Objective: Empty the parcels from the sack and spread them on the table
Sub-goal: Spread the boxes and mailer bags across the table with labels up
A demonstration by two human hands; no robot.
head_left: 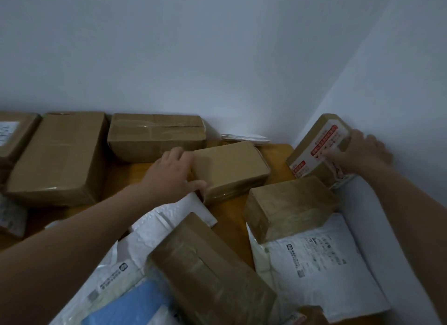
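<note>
My left hand grips the left end of a small brown box lying in the middle of the wooden table. My right hand holds a brown box with a red-and-white label, tilted up against the right wall. Below it lies another taped brown box, partly on a white mailer bag. A long brown box lies in the foreground over white mailers. No sack is visible.
Two large brown boxes sit along the back wall, with another box at the far left. A white mailer lies in the back corner. A blue parcel shows at the bottom. Walls close the back and right.
</note>
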